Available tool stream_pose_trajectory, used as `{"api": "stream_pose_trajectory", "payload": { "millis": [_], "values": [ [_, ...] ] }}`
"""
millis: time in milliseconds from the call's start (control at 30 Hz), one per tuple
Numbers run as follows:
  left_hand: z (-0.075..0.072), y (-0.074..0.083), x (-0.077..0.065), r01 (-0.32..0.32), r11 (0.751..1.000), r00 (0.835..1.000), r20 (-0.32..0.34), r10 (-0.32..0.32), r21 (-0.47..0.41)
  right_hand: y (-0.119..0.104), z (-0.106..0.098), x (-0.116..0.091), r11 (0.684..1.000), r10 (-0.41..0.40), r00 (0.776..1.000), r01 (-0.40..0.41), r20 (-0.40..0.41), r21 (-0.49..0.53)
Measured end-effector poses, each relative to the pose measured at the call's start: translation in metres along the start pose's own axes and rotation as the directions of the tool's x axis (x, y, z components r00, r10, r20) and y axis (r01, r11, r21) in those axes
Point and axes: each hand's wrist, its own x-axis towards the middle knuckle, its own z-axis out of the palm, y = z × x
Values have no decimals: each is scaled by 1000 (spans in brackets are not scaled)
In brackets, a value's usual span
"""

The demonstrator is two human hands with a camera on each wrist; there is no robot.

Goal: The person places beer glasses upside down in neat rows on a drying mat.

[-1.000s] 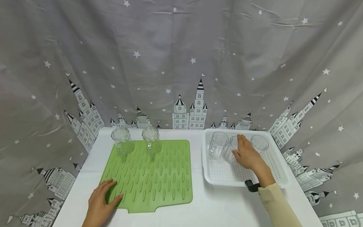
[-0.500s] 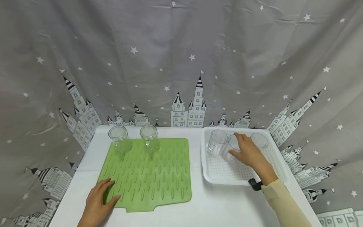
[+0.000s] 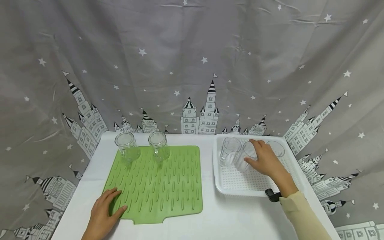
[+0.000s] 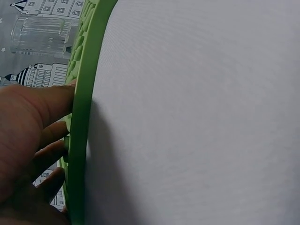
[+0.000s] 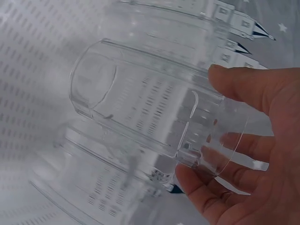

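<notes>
My right hand [image 3: 264, 160] reaches into the white basket [image 3: 237, 192] and grips the middle drinking glass [image 3: 243, 163] near its rim. In the right wrist view, the thumb [image 5: 234, 84] lies along one side of this clear glass and the fingers [image 5: 199, 192] curl round the other. Another clear glass [image 3: 229, 151] stands to its left, and a third glass [image 3: 276, 149] is partly hidden behind the hand. My left hand [image 3: 103, 213] rests on the left front edge of the green ridged mat [image 3: 162, 186], fingers relaxed and thumb at the rim.
Two glass mugs, one at the far left [image 3: 127, 146] and one beside it [image 3: 159, 146], stand at the mat's back edge. A white cloth [image 3: 222, 220] covers the table. Close behind hangs a grey curtain [image 3: 168, 66] printed with castles and stars.
My right hand shifts slightly to the right around the middle glass, uncovering more of its rim. The left hand stays on the mat edge, and the head view moves a little.
</notes>
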Motion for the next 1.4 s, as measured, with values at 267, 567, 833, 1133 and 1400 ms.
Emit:
{"api": "stream_pose_trajectory", "payload": {
  "millis": [267,567,833,1133,1400],
  "values": [
    [0,-4,-2,-11,1000,1000,-15,11,-2,-13,-30,-8,999,-34,999,33,-41,-9],
    [3,-5,-2,-9,1000,1000,-26,9,-8,-20,-50,-16,998,-70,994,69,-82,-15],
    [6,-5,-1,-25,1000,999,-48,25,-15,-19,-51,-20,997,-81,993,80,-87,-18],
    [5,-2,-1,-26,999,998,-62,25,-19,-27,-55,-30,996,-87,993,86,-80,-18],
    [3,-1,0,-31,999,997,-64,30,-19,-51,-58,-38,992,-123,987,124,-98,-3]
  ]
}}
